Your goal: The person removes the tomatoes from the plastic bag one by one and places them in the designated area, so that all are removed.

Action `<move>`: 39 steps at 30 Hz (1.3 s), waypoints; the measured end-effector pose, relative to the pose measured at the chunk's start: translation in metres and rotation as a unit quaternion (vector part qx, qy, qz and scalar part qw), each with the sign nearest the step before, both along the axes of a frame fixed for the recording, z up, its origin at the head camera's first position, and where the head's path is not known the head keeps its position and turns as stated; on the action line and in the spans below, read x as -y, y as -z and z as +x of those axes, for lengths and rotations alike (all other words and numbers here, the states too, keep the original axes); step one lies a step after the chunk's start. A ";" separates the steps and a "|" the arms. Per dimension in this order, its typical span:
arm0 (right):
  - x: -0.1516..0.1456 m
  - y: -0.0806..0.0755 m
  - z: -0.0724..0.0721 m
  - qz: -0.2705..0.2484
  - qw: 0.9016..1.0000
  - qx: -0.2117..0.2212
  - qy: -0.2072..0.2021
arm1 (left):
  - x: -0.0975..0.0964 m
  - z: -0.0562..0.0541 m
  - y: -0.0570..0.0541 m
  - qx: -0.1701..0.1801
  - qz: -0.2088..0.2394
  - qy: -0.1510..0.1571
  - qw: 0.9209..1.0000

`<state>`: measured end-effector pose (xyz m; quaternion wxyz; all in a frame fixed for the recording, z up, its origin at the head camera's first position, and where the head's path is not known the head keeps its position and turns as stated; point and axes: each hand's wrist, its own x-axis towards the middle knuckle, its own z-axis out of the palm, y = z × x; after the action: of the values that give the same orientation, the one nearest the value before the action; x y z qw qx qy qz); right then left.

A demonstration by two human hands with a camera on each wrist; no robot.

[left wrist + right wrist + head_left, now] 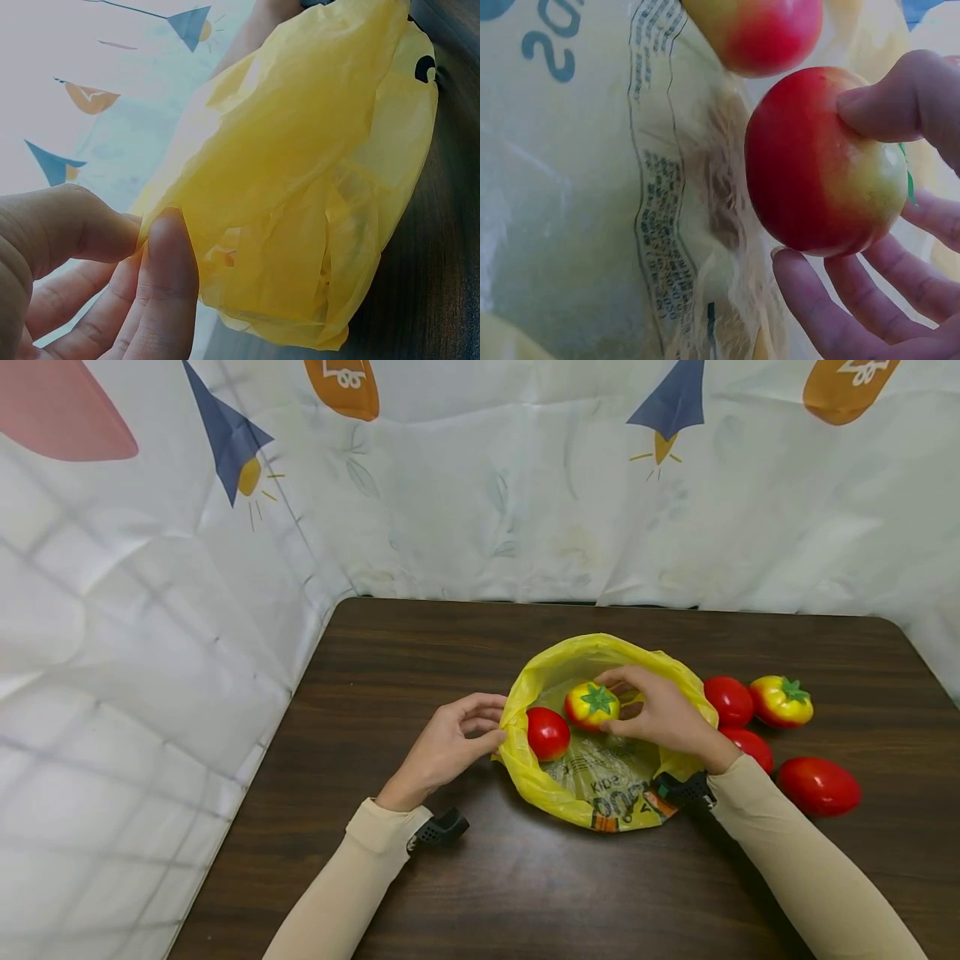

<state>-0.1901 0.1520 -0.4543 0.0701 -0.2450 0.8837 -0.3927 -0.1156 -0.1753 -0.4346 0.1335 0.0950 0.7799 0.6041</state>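
A yellow plastic bag (521,777) with printed lettering lies on the table, its mouth spread wide and facing up. My left hand (450,739) pinches the left rim of the bag between thumb and fingers, as the left wrist view shows on the yellow film (300,135). Inside the bag, my right hand (656,710) holds a red and yellow toy tomato with a green leafy top (588,708) between thumb and fingers. Beside that tomato (817,165), a plain red one (548,734) sits in the bag at the left.
Right of the bag on the dark wooden table (420,643) lie a red and yellow tomato (776,702), a long red one (819,786) and two more red ones (729,700), partly hidden by the bag and right arm. A printed white curtain (480,485) hangs behind.
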 end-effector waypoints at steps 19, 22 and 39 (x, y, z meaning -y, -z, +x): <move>-0.011 -0.024 0.013 -0.032 0.999 0.003 -0.002 | -0.004 -0.001 -0.004 -0.005 -0.006 0.006 1.000; -0.015 -0.028 0.016 -0.032 0.999 -0.001 0.002 | -0.004 0.000 -0.004 -0.006 -0.007 0.007 1.000; -0.037 -0.047 0.028 -0.010 0.998 -0.052 0.023 | -0.004 0.004 -0.003 0.001 -0.004 -0.003 1.000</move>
<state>-0.1621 0.1888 -0.4077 0.0123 -0.2455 0.8876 -0.3895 -0.1120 -0.1717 -0.4318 0.1326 0.0912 0.7827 0.6012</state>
